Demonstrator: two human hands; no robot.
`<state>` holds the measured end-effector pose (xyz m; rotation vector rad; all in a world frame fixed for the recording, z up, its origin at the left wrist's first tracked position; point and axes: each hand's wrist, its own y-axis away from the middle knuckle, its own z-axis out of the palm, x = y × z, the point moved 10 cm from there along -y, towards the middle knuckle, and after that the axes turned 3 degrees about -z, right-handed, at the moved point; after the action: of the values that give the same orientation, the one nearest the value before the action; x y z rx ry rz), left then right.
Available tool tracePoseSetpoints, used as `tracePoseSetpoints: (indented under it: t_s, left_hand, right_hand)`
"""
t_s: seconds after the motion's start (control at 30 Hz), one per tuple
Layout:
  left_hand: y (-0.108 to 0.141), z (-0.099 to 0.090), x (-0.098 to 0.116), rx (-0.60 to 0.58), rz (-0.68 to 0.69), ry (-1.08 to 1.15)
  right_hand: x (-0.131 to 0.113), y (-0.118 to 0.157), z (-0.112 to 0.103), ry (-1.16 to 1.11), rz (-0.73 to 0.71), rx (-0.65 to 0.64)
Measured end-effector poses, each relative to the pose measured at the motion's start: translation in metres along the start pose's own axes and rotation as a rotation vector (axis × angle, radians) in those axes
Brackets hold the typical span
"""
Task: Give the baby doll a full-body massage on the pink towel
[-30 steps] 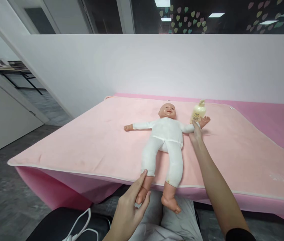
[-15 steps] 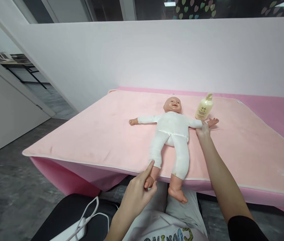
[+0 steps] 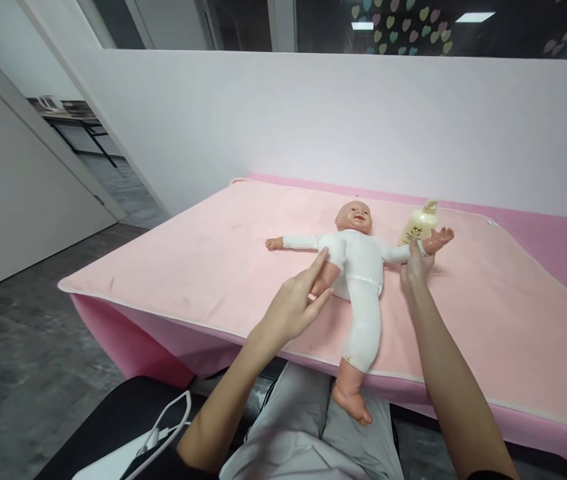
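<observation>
Doll [image 3: 366, 257] on its back on the pink blanket [image 3: 203, 260], head toward the wall [image 3: 313, 120], one foot out past the table's near edge. Left hand [image 3: 296, 303] grips the lower part of the raised leg [image 3: 327, 273], index finger along it, thumb beside the foot; remaining fingers partly hidden, firmness cannot be told. Right hand [image 3: 417, 263] is closed around the doll's sleeved forearm on that side, just above the wrist. Done, as shown: one leg folded up toward the belly, the opposite arm held out sideways. Not done: leg and held arm are well apart, not brought together. Other leg [image 3: 366, 327] lies straight, other arm stretched out; neither is held. Bottle [image 3: 419, 223] stands behind the held forearm, in neither hand. Judged mid-movement; how much handling remains cannot be read from this view.
</observation>
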<state>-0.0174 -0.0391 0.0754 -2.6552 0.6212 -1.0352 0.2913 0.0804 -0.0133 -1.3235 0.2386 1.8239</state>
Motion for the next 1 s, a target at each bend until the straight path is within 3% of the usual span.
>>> tracePoseSetpoints:
  t_s: [0.1,0.23,0.27,0.33,0.57,0.73,0.87,1.0]
  left_hand:
    - [-0.020,0.033,-0.014,-0.025,-0.013,-0.066]
    - [-0.027,0.065,-0.026,-0.064,-0.072,-0.147]
    - [-0.028,0.069,-0.027,-0.068,-0.076,-0.150]
    - [-0.029,0.072,-0.029,-0.069,-0.068,-0.132]
    - [-0.027,0.063,-0.033,-0.049,-0.038,-0.061]
    - [0.001,0.042,-0.026,-0.041,-0.059,-0.014]
    - [0.034,0.017,-0.034,0.077,-0.124,-0.012]
    - [0.063,-0.009,-0.049,0.285,-0.187,-0.046]
  right_hand:
    - [-0.028,0.014,0.014,0.170,-0.152,-0.066]
    - [-0.033,0.050,0.068,0.589,-0.289,-0.603]
    - [-0.030,0.060,0.076,0.692,-0.327,-0.705]
    - [-0.028,0.071,0.084,0.843,-0.408,-0.786]
    - [-0.033,0.073,0.087,0.913,-0.483,-0.757]
    - [-0.037,0.058,0.070,0.719,-0.306,-0.649]
    - [-0.036,0.029,0.044,0.456,-0.129,-0.381]
    - [-0.015,0.009,0.012,0.215,0.104,-0.084]
